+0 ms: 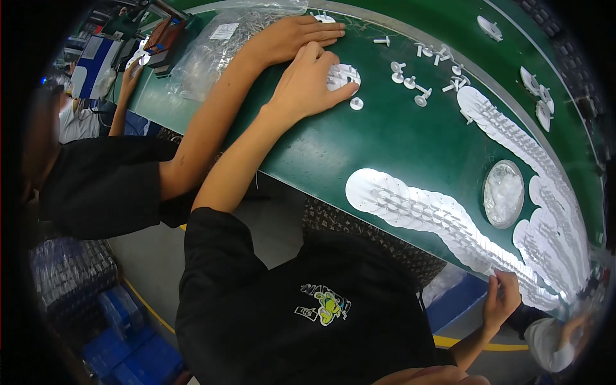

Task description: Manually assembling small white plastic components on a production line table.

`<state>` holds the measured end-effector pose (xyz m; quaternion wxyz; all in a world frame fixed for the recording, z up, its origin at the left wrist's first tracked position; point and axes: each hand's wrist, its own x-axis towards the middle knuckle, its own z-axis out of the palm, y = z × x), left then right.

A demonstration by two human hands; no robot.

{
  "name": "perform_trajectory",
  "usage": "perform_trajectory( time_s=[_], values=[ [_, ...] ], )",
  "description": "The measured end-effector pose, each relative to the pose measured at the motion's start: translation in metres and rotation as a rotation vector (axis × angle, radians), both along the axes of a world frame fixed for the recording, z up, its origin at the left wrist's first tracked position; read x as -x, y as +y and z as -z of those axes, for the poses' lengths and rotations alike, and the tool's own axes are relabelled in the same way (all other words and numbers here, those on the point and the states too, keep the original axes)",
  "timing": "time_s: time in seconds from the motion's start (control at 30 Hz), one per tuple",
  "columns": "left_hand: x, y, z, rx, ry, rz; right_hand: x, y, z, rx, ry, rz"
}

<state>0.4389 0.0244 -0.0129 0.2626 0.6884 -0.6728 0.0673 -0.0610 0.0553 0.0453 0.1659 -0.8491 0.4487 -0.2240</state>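
My left hand grips a white round disc on the green table, thumb on the near side and fingers bent over the far side. Just below it lies a small white round piece. At the table's near edge on the right, my right hand has thumb and fingers drawn together beside a long row of overlapping white discs. What those fingers hold, if anything, cannot be made out. Beyond my left hand, a co-worker's hand lies over another white disc.
Several white flanged pins lie scattered toward the far side. More overlapping discs curve along the right, around a bowl of small clear pieces. Clear plastic bags lie at the left. Several discs sit beyond the table's rim.
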Motion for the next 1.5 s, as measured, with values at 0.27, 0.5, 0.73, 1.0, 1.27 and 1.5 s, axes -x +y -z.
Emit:
perform_trajectory(
  time_s=[0.27,0.5,0.73,1.0,1.27,1.5],
  values=[
    [0.014,0.045,-0.004,0.003,0.066,-0.112,-0.005,-0.004,0.004,-0.020,-0.010,-0.028],
    [0.005,0.036,0.005,0.027,0.100,0.040,-0.004,-0.003,0.003,-0.017,-0.033,-0.049],
    [0.001,0.014,0.002,0.044,-0.029,0.162,-0.002,0.005,0.002,-0.022,-0.044,-0.038],
    [-0.013,0.031,0.007,0.029,0.134,0.203,-0.004,0.004,-0.002,0.068,-0.047,-0.076],
    [0.051,0.083,-0.012,-0.036,0.356,0.645,-0.035,-0.002,-0.009,0.028,-0.050,-0.092],
    [0.069,0.074,0.000,-0.147,0.331,0.764,-0.098,-0.014,-0.034,0.113,-0.060,-0.291]
  ],
)
